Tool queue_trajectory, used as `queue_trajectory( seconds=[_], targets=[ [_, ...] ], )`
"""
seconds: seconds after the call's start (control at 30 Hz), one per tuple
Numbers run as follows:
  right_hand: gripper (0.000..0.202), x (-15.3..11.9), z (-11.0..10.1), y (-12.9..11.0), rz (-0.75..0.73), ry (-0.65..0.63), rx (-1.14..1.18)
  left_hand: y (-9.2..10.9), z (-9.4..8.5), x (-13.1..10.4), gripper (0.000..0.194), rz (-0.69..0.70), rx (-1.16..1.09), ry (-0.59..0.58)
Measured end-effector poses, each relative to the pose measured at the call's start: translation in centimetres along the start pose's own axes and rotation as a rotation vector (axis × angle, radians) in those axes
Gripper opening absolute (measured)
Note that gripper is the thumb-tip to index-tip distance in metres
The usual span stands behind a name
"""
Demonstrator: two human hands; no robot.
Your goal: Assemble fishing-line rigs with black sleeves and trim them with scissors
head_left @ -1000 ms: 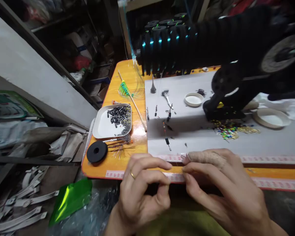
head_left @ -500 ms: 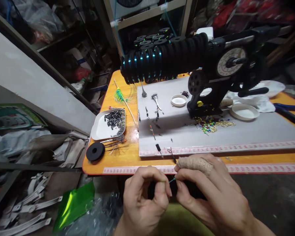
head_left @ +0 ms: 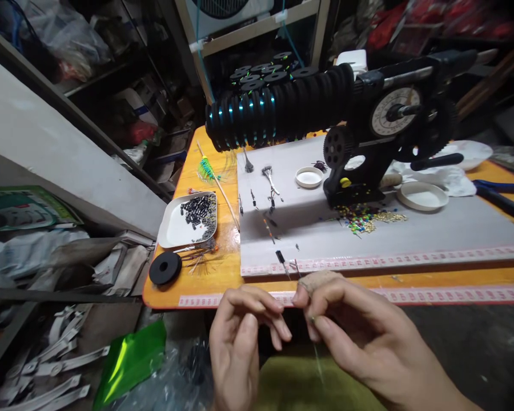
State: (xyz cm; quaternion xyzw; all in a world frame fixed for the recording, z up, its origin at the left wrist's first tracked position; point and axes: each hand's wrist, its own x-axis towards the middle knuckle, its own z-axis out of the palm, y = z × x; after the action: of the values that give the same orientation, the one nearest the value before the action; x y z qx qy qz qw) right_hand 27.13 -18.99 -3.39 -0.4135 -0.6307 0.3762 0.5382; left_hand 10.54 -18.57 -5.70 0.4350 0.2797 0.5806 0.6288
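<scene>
My right hand is closed in a pinch on a thin fishing line, whose end hangs below the fingertips. Something tiny and shiny shows at the pinch, too small to name. A tan wrap covers one of its fingers. Close by on the left, my left hand has its fingers apart and holds nothing visible. Just beyond the fingertips, a small black cylinder on a thin stem lies at the board's front edge. An orange-and-black fishing float lies farther back.
A black hand-cranked winding machine carrying foam spools stands on the grey board. Coloured beads and brass pieces lie at its base. Left are a white tray of black parts and a black foam spool. Blue-handled pliers lie right.
My left hand has opened from its pinch and come away from the line. My right hand has shifted slightly left, with the line now hanging down from it.
</scene>
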Motion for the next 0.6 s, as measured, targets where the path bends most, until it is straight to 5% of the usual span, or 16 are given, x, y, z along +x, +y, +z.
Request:
queue_trajectory(
  seconds=[0.13,0.23,0.37,0.6],
  targets=[
    [0.008,-0.5,0.1,0.2,0.353,-0.124,0.416,0.2,0.1,0.7,0.035,-0.246,0.077,-0.029],
    [0.010,-0.3,-0.1,0.1,0.351,-0.127,0.297,0.7,1.1,1.8,0.024,-0.226,0.156,-0.045],
    [0.013,0.0,-0.5,-0.2,0.351,-0.139,0.127,0.7,2.7,3.3,0.017,-0.258,-0.066,-0.067],
    [0.025,-0.6,-1.0,-0.1,0.597,-0.193,0.480,0.3,4.3,4.1,0.017,-0.296,-0.301,0.036]
  ],
)
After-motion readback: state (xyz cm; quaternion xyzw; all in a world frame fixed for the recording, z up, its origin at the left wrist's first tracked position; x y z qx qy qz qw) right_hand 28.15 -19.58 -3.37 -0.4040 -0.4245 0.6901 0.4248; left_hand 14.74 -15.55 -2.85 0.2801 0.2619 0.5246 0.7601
